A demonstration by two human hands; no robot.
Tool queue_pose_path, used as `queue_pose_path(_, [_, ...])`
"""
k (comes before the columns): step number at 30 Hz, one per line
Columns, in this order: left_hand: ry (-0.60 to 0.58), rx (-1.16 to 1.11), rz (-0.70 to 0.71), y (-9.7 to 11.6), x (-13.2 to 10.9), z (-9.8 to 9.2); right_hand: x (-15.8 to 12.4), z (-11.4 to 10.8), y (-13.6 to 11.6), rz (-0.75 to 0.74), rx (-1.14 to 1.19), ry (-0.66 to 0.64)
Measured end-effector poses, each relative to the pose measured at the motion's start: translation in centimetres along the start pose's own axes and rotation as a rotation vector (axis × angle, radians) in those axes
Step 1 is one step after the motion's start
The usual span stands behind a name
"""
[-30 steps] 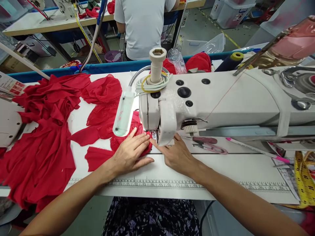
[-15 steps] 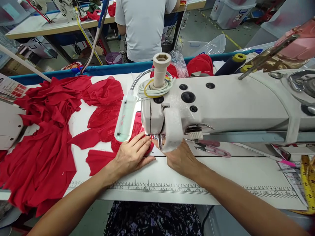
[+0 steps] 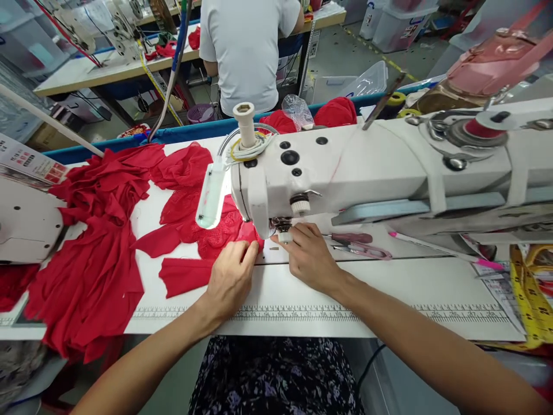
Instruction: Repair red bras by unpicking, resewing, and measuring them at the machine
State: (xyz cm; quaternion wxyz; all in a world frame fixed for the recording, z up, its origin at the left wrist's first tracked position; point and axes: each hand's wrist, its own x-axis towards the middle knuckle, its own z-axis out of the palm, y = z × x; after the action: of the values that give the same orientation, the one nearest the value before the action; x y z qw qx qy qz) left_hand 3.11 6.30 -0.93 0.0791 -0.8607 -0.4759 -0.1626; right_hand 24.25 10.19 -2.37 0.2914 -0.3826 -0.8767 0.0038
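A white sewing machine [image 3: 328,161] stands across the table, its needle area just above my hands. Red lace fabric [image 3: 222,233] lies left of the needle, reaching in under the machine head. My left hand [image 3: 233,274] is closed at the near edge of this fabric, thumb and curled fingers gripping it. To the right of the needle, my right hand [image 3: 311,253] is closed, with thumb and forefinger together beside the presser foot [image 3: 284,235]. Whatever those fingertips hold, if anything, is too small to make out.
Piled red fabric pieces [image 3: 99,253] cover the table's left side. Snips [image 3: 363,248] and a pink-ended pen [image 3: 449,252] lie right of my right hand. A yellow measuring tape [image 3: 525,294] is at the right edge. A person in a white shirt [image 3: 242,57] sits beyond the table.
My left hand has gone from lying flat with outstretched fingers to curled on the fabric. The view has shifted, and my right hand's fingers now show beside the presser foot.
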Motion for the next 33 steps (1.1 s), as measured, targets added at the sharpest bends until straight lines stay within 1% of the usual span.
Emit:
queue_pose_path(2, [-0.018,0.072,0.028,-0.4,0.3,0.4,-0.1,0.0,0.0,0.0,-0.001,0.004])
queue_pose_path(4, [-0.025,0.101,0.051,-1.0,1.0,0.2,-0.2,0.1,0.0,0.003,0.002,0.001])
queue_pose_path(7, [-0.068,0.125,0.033,-1.8,2.2,-0.9,-0.3,0.2,0.1,0.025,0.001,-0.008])
queue_pose_path(11, [-0.148,0.146,-0.049,-2.5,3.7,-2.6,-0.3,0.3,0.0,0.05,0.008,-0.03])
queue_pose_path(12, [-0.167,0.094,-0.081,-2.8,4.0,-2.9,-0.3,0.3,0.0,0.051,0.009,-0.035])
queue_pose_path(13, [-0.194,-0.009,-0.13,-3.1,4.3,-3.1,-0.3,0.3,-0.1,0.051,0.009,-0.039])
queue_pose_path(16, [-0.321,-0.407,-0.292,-4.2,5.2,-3.3,-0.3,0.2,-0.3,0.049,0.013,-0.052])
queue_pose_path(17, [-0.357,-0.498,-0.332,-4.6,5.5,-3.3,-0.3,0.2,-0.4,0.05,0.018,-0.055])
queue_pose_path(18, [-0.382,-0.55,-0.358,-5.0,5.7,-3.3,-0.4,0.2,-0.4,0.051,0.027,-0.058])
queue_pose_path(21, [-0.404,-0.58,-0.374,-5.5,5.9,-3.4,-0.5,0.2,-0.7,0.036,0.066,-0.064])
queue_pose_path(24, [-0.393,-0.624,-0.386,-5.2,5.7,-3.8,-0.4,0.2,-1.2,0.01,0.08,-0.082])
queue_pose_path(26, [-0.338,-0.605,-0.341,-4.5,5.5,-4.2,-0.3,0.3,-1.6,0.013,0.051,-0.101])
queue_pose_path(27, [-0.298,-0.557,-0.28,-4.0,5.3,-4.3,-0.3,0.3,-1.7,0.017,0.027,-0.11])
queue_pose_path(29, [-0.219,-0.367,-0.104,-2.9,4.7,-4.3,-0.3,0.3,-1.9,0.013,-0.015,-0.126])
queue_pose_path(31, [-0.157,-0.133,0.073,-1.8,4.0,-3.9,-0.3,0.2,-1.7,-0.008,-0.026,-0.135])
queue_pose_path(33, [-0.101,0.036,0.189,-0.7,3.1,-3.2,-0.3,0.0,-1.4,-0.009,-0.008,-0.119])
